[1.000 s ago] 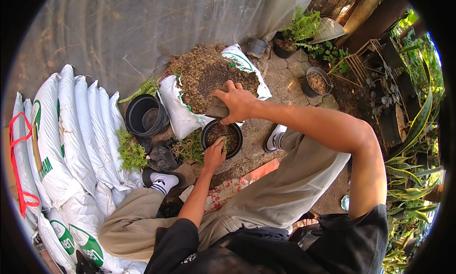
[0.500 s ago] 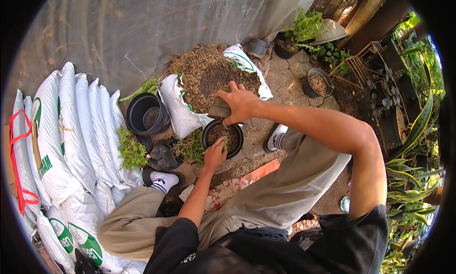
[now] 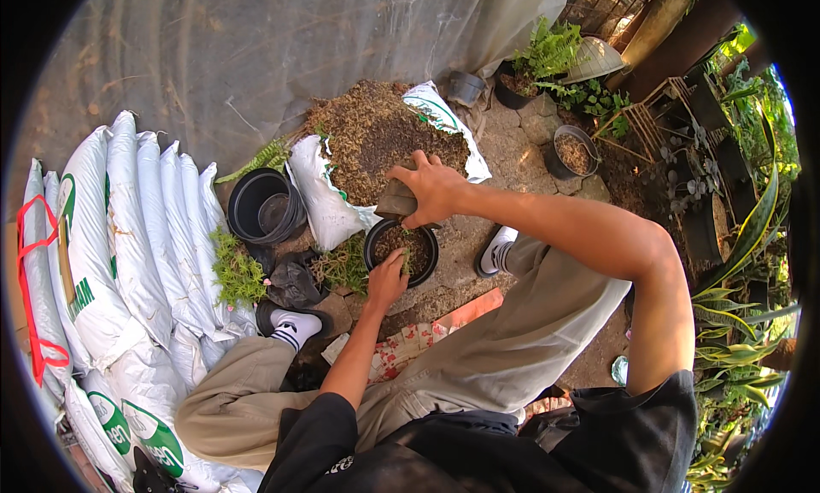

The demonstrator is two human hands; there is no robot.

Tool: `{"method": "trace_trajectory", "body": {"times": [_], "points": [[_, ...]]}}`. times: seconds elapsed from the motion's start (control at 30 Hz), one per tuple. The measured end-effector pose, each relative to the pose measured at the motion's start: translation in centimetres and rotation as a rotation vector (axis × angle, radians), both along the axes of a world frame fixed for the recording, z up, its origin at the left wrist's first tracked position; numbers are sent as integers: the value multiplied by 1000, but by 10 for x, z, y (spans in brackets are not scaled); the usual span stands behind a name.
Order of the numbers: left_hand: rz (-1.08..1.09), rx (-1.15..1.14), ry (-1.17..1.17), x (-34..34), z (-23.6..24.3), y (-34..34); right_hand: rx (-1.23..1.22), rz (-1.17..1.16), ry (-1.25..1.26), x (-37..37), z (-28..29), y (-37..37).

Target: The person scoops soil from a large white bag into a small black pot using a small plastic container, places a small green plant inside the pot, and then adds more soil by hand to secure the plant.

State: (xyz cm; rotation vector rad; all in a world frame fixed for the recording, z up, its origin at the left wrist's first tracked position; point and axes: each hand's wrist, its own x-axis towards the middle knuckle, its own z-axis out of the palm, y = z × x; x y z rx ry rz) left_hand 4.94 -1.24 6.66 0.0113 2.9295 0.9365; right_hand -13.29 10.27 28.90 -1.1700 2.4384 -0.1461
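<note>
A round black plant pot (image 3: 435, 259) with dark soil in it stands on the ground between my feet. My left hand (image 3: 389, 279) reaches over its near rim, fingers closed around what looks like a small green plant (image 3: 407, 252) in the soil. Above the far rim, my right hand (image 3: 434, 190) grips a small grey-brown cup (image 3: 395, 200), tilted toward the pot. Just beyond lies a torn-open white sack (image 3: 316, 198) with a heap of brown potting mix (image 3: 376, 138) spilling over it. The cup's contents are hidden.
Nested empty black pots (image 3: 265, 204) stand left of the heap, beside leafy green cuttings (image 3: 235, 271) and a crumpled black plastic bag (image 3: 295, 279). Stacked white sacks (image 3: 128, 237) fill the left. A pot of brown mix (image 3: 572, 151) and a potted fern (image 3: 547, 53) stand right.
Almost nothing differs. My left hand has shifted very slightly at the pot, and my right hand with the cup stays nearly in place.
</note>
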Motion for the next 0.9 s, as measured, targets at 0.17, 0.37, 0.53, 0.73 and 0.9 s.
{"method": "trace_trajectory", "body": {"times": [0.17,0.37,0.53,0.73,0.9], "points": [[2,-8,-5,-1,0,2,32,-28,-76,-4,0,3],[17,6,-15,-1,-1,1,43,-31,-79,-1,-2,3],[27,15,45,-1,-10,2,28,-38,-96,-2,1,4],[44,-18,94,1,-12,2,15,-17,-92,1,1,3],[41,11,14,-1,-5,3,-16,-15,-79,2,-1,3]]}}
